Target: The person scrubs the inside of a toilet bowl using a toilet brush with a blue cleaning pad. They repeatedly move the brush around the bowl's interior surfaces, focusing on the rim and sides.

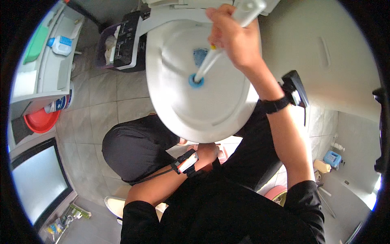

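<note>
My right hand [233, 39] grips the white handle of a toilet brush [210, 62] above a white toilet bowl [213, 128]. The handle slants down to a round blue head, which rests against the bowl's inner surface. Blue liquid [200, 56] lies in the drain opening just behind the head. Below the bowl's front rim, between my knees, is my left hand [207, 154], beside a pink plastic thing [224, 154]. Its fingers are mostly hidden, so what it holds cannot be told. Both wrists carry strapped devices.
A bin [105, 45] and a black box [129, 42] stand left of the toilet. A white shelf [45, 94] holds a white bottle with a blue cap [61, 45]. A red basin [42, 120] sits below it. At right are a pale wall panel [304, 55] and a blue container [332, 158].
</note>
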Available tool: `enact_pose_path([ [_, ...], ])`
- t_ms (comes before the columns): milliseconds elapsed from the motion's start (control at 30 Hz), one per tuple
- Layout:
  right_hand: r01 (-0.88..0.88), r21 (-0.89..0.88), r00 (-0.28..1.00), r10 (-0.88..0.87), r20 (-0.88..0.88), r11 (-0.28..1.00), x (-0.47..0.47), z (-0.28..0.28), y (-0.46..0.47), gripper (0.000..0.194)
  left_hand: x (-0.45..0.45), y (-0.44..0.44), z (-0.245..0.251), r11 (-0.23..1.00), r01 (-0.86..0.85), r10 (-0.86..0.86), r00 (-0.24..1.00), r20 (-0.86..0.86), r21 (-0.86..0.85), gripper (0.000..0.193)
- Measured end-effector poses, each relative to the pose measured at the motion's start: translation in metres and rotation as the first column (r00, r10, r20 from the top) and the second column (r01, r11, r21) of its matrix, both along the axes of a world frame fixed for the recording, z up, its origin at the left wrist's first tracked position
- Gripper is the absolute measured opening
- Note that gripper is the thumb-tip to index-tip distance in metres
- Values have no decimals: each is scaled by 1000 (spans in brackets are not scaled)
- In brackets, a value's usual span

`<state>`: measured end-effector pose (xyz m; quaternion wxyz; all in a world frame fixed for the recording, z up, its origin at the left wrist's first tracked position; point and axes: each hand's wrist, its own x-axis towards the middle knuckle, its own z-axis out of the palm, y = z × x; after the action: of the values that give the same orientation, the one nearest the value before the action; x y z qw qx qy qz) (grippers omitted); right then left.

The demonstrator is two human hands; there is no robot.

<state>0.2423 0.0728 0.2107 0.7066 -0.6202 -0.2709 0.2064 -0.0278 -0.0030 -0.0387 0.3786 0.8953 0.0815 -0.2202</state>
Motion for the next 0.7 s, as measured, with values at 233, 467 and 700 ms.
enact_pose_path([
  [233, -316, 56, 874, 314, -371, 947, 22, 23, -24, 32, 3, 1, -10, 997, 66, -65, 998, 19, -30, 37],
  [467, -36, -27, 999, 37, 30, 999, 3, -6, 2, 28, -4, -1, -12, 995, -25, -10, 940, 340, 99, 23],
  [700, -167, 239, 866, 258, -429, 957, 32, 19, -40, 31, 7, 3, 4, 998, 66, -68, 986, 154, 17, 29],
])
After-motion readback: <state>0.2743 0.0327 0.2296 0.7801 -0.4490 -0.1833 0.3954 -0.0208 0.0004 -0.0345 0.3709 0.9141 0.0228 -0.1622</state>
